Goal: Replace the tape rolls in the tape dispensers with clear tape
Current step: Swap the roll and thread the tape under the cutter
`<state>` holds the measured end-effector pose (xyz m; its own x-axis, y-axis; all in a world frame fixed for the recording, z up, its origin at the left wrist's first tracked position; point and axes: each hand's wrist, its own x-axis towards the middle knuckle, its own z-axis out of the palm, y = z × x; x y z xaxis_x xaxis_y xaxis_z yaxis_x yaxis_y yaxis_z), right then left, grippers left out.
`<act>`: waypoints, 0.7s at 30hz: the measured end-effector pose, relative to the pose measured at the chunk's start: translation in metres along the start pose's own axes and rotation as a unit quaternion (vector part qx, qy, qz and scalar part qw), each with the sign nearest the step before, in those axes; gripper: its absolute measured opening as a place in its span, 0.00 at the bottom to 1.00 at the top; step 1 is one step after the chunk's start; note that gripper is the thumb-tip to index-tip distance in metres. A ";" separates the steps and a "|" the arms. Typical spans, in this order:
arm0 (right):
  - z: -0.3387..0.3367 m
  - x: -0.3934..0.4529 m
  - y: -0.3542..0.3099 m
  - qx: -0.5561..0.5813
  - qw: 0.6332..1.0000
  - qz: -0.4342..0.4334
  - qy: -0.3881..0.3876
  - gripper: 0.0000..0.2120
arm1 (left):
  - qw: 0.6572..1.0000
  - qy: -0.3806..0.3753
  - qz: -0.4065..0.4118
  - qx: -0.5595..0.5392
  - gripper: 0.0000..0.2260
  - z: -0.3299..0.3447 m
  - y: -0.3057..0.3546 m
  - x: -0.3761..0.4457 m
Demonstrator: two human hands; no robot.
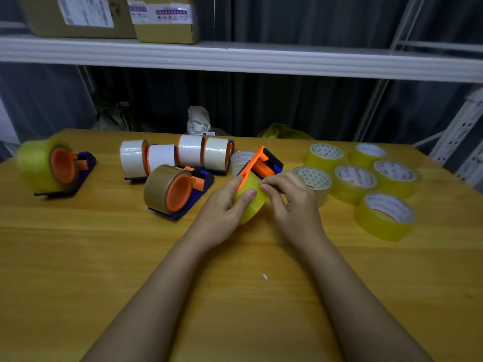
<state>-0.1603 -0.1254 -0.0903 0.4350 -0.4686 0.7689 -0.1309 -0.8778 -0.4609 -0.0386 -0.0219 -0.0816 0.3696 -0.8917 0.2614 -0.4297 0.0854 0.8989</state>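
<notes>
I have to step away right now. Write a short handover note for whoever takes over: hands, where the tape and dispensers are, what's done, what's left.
Hands: left hand and right hand both hold the clear tape roll on the tilted orange-and-blue dispenser, mid-table; right fingertips pick at the roll's edge.
Done: far-left dispenser already carries a clear roll.
Left: finish the one in hand, then the brown-tape dispenser and the four white-tape dispensers behind it.
Supplies: six spare clear rolls lie flat on the wooden table, right side. One more loose roll sits behind the held dispenser.
</notes>
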 end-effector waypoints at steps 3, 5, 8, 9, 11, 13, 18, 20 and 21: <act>0.002 -0.001 -0.002 -0.015 1.000 0.011 -0.011 0.04 | 0.999 -0.002 0.019 0.027 0.20 0.000 0.004 0.001; 0.001 0.000 -0.001 0.006 0.998 0.059 -0.019 0.04 | 0.999 -0.003 0.027 0.028 0.12 -0.001 0.006 0.000; -0.003 0.002 0.002 0.099 0.977 0.186 -0.026 0.07 | 1.000 -0.003 0.021 0.023 0.07 -0.001 0.005 -0.001; -0.005 0.002 0.001 0.126 0.968 0.217 -0.024 0.09 | 1.000 -0.002 0.018 0.019 0.09 -0.001 0.004 -0.001; -0.008 0.004 -0.002 0.164 0.955 0.244 -0.028 0.11 | 1.000 -0.002 0.017 0.012 0.12 -0.001 0.003 0.000; -0.010 0.006 -0.004 0.204 0.943 0.258 -0.041 0.10 | 1.000 -0.003 0.022 0.016 0.14 -0.002 0.003 0.000; -0.011 0.008 -0.006 0.243 0.933 0.261 -0.057 0.10 | 0.999 0.006 0.026 0.041 0.06 -0.002 0.004 0.001; -0.008 0.006 -0.007 0.227 0.940 0.247 -0.058 0.07 | 0.999 0.006 0.026 0.044 0.07 -0.002 0.005 0.000; -0.007 0.005 -0.006 0.205 0.949 0.232 -0.058 0.05 | 0.999 0.004 0.027 0.046 0.08 -0.001 0.005 0.001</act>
<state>-0.1637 -0.1233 -0.0807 0.5133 -0.7603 0.3980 0.0157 -0.4554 -0.8902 -0.0396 -0.0213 -0.0761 0.3499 -0.8833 0.3119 -0.5228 0.0922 0.8475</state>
